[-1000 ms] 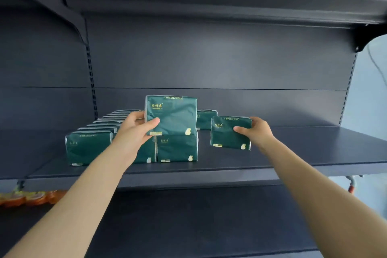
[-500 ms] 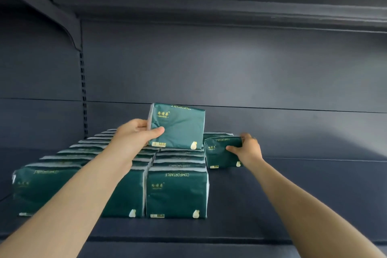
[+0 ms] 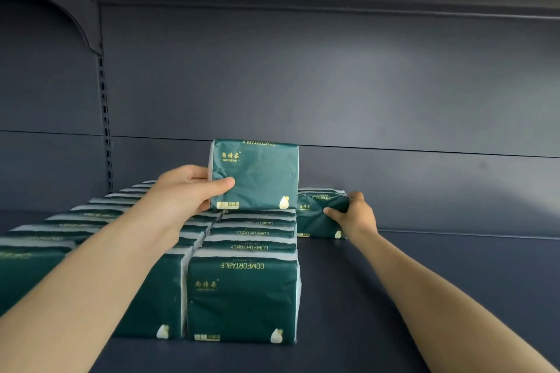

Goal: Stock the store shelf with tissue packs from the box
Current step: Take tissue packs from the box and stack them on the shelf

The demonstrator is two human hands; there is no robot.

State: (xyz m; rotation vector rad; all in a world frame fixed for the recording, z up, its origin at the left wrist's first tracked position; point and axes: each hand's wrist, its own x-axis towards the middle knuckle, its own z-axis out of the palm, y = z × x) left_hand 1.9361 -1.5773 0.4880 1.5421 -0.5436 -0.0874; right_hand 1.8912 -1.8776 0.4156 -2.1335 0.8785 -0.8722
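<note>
My left hand (image 3: 185,194) grips a dark green tissue pack (image 3: 257,175) by its left edge and holds it upright above the rows of packs (image 3: 242,291) that stand on the dark shelf (image 3: 424,281). My right hand (image 3: 354,215) grips a second green pack (image 3: 315,215) at the back of the shelf, upright on the shelf board, right of the rows and in front of another pack by the back wall. The box is not in view.
Three rows of upright green packs run from the shelf's front to the back panel (image 3: 333,85) on the left. A slotted upright and bracket (image 3: 104,130) stand at the left. Bare shelf board lies right of the rows. Another shelf hangs overhead.
The view has come closer to the shelf. My right hand has pushed its pack further back toward the rear wall. My left hand has kept its pack raised above the rows.
</note>
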